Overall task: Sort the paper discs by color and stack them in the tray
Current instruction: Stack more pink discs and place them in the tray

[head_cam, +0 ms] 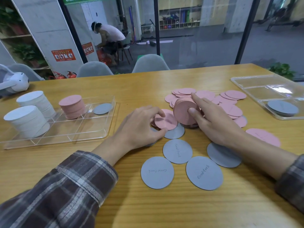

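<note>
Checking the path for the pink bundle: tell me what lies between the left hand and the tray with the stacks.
Head view: only bare wooden table separates the left hand from the tray edge; no discs lie there.

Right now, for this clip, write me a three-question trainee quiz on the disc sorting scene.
1. True or false: the right hand holds a bundle of pink discs on edge.
2. Which colour is stacked twice in the left tray? A) pink B) white C) grey
3. Fill in: the loose grey discs nearest the camera carry the handwriting "Good ____".

Key: 1 true. 2 B; the two white stacks stand at the tray's left end, beside one pink stack and a grey disc. 3 luck.
</note>
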Motion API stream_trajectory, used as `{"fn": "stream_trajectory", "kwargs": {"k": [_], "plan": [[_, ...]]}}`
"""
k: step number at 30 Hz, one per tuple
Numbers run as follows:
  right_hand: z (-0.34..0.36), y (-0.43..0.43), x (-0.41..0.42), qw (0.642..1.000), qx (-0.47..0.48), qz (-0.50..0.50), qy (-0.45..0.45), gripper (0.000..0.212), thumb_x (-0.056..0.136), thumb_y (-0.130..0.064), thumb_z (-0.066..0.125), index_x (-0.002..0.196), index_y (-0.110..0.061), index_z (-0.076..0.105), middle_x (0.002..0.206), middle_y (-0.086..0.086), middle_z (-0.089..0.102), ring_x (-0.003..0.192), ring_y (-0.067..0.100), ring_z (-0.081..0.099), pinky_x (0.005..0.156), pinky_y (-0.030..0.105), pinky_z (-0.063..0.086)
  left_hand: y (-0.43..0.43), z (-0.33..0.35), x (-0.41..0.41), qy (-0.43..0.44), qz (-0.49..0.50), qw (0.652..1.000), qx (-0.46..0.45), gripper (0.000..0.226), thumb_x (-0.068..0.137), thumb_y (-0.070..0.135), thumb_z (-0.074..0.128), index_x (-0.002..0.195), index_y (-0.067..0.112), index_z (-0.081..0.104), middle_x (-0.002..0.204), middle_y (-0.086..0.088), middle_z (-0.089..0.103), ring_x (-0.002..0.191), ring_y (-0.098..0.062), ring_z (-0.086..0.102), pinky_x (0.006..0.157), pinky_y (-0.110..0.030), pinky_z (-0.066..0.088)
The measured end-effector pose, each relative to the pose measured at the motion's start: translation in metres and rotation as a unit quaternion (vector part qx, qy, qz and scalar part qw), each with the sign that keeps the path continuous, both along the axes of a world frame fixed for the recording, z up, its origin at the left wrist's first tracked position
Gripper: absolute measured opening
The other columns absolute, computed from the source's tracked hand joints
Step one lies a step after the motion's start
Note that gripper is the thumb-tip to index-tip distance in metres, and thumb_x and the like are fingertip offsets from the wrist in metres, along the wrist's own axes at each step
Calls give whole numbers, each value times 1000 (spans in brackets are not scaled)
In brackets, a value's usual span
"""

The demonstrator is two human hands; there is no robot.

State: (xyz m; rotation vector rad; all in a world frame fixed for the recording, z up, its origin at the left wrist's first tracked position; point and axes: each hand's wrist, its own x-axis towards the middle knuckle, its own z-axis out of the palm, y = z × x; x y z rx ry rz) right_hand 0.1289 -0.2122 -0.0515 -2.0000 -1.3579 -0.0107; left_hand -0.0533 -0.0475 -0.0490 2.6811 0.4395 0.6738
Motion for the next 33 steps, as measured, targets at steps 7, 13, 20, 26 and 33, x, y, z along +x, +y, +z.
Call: {"fn": "stream_trajectory", "kwargs": {"k": [7,13,20,26,33], "plan": [[0,0,1,1000,-4,-8,7,56,107,-31,41,159,-18,25,96,-4,46,91,13,40,75,23,25,2,9,0,-43,-67,948,-307,43,80,-7,82,112,21,74,123,2,63,84,-14,70,83,-25,57],[-2,0,3,1000,1,-5,10,55,107,-32,41,159,-20,25,92,-11,45,91,13,41,74,23,25,4,6,1,-84,-47,939,-331,42,87,-11,70,117,19,68,115,5,74,72,-15,70,83,-30,55],[-1,1,-4,998,17,57,28,54,105,-34,45,157,-30,29,93,-19,52,87,8,51,83,27,39,-13,6,5,-159,-47,941,-294,32,78,5,89,104,17,75,89,-4,76,75,-14,73,80,-29,62],[2,-1,-10,994,6,103,25,47,107,-31,36,155,-27,34,110,9,60,101,19,56,91,29,44,-20,4,7,-207,-26,961,-183,22,79,11,89,97,14,77,85,4,75,83,-15,72,70,-35,64],[6,-4,-15,994,-11,105,2,58,104,-43,37,158,-23,27,128,8,54,119,15,46,95,1,27,-23,0,11,-223,-42,963,-145,23,80,7,88,101,11,78,92,3,71,85,-15,69,66,-33,63]]}}
